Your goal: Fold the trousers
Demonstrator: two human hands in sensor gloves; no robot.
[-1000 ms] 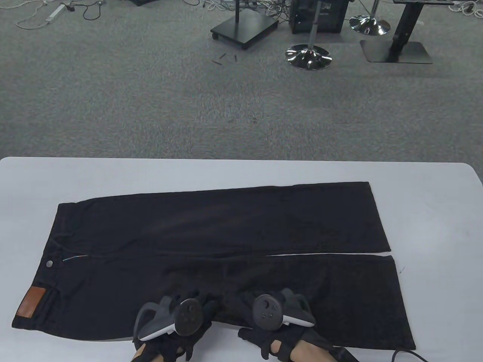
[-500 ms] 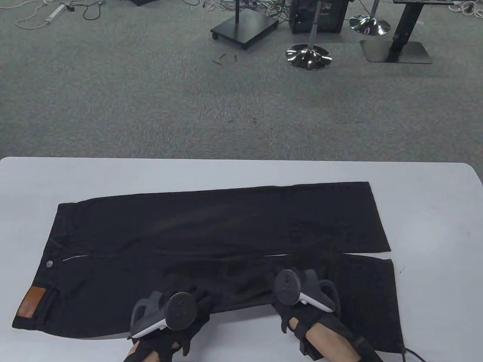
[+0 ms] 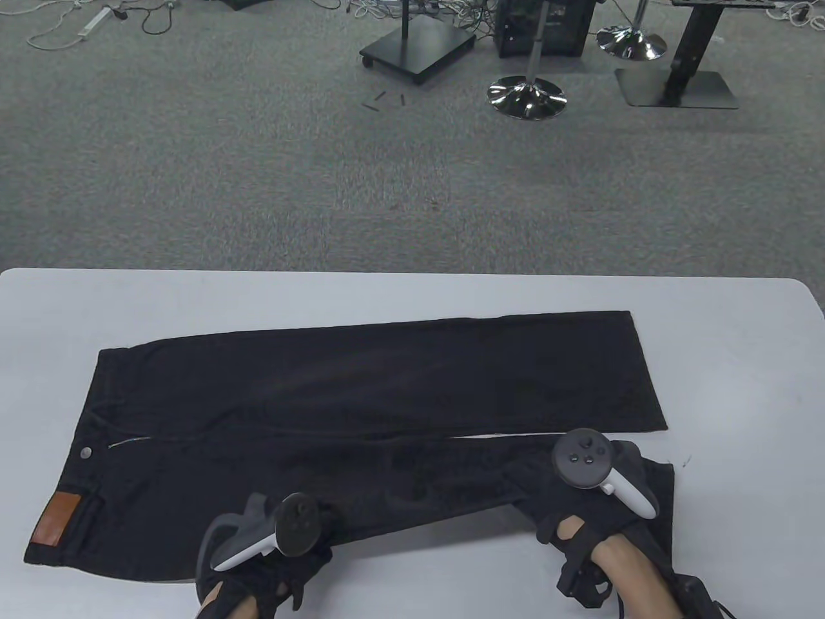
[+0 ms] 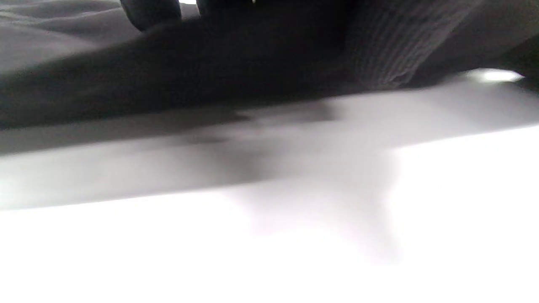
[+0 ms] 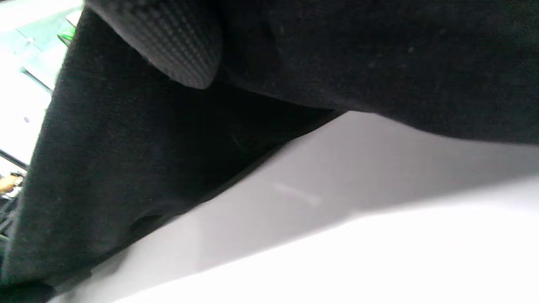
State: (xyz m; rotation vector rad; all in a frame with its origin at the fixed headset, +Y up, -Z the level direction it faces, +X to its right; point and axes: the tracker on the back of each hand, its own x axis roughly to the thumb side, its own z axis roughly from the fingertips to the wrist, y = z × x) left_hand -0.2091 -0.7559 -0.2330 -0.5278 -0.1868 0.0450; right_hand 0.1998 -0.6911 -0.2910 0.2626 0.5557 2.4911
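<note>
Where trousers (image 3: pixel 361 400) lift, right fingers (image 5: pixel 177 50) apparently beneath

One pair of black trousers (image 3: pixel 361 393), one worktop (image 3: pixel 741 348), two gloved hands, left (image 3: pixel 264 567) and right (image 3: pixel 580 516), each bearing one tracker.

Bare table (image 3: pixel 399 290) is lying open along the far edge and by the right edge; the trousers (image 3: pixel 374 380) are covering the middle, reaching almost to the left edge.
</note>
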